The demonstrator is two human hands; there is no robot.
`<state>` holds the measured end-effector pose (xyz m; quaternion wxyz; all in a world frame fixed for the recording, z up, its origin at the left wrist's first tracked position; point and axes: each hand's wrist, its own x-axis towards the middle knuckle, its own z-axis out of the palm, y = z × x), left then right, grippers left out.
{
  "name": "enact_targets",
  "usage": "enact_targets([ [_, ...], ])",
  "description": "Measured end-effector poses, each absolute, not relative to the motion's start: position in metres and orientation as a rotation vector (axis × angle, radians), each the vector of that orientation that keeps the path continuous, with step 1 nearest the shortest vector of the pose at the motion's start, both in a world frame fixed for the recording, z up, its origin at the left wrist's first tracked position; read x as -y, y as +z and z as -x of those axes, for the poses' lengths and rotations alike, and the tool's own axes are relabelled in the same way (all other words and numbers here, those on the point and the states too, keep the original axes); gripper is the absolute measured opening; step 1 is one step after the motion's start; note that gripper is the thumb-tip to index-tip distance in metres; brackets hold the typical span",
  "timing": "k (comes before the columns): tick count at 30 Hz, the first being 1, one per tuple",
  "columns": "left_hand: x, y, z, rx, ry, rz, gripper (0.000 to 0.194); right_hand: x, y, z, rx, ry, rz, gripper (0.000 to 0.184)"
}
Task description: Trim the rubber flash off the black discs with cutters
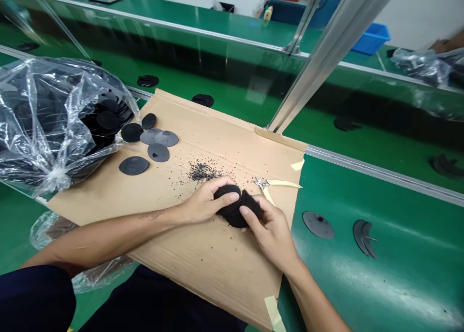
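Both my hands meet over a sheet of cardboard [203, 264] and grip a small stack of black plastic discs [235, 207]. My left hand [206, 202] curls round the stack from the left, thumb on top. My right hand [270, 230] pinches it from the right, fingers closed on the rim. Small cream-handled nippers [270, 184] lie on the cardboard just beyond my right hand. A patch of black plastic crumbs [201, 171] is scattered beyond my left hand.
A clear plastic bag [47, 124] full of black discs lies at the left, with several loose discs [152, 146] spilled beside it. More black discs [318, 224] lie on the green belt at the right. A slanted metal post [319, 61] rises behind the cardboard.
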<state>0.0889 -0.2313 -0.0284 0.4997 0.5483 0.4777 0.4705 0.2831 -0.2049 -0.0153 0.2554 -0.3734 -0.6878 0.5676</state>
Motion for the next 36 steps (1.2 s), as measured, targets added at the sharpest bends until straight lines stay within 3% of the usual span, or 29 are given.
enact_targets([
  [5, 0.237, -0.033, -0.089, -1.265, 1.088, -1.694, 0.03, 0.21, -0.013, -0.279, 1.791, 1.711, 0.994, 0.027],
  [10, 0.241, -0.038, -0.09, -1.343, 1.051, -1.846, 0.03, 0.209, -0.009, -0.28, 1.846, 1.679, 0.985, 0.02],
  [19, 0.244, -0.039, -0.093, -1.414, 1.034, -1.82, 0.029, 0.209, -0.008, -0.281, 1.945, 1.467, 1.099, 0.029],
  [28, 0.245, -0.042, -0.093, -1.265, 1.225, -1.631, 0.03, 0.207, -0.005, -0.284, 1.77, 1.69, 1.069, 0.03],
  [36, 0.245, -0.04, -0.093, -1.336, 1.082, -1.787, 0.022, 0.211, -0.014, -0.283, 1.946, 1.462, 1.055, 0.023],
])
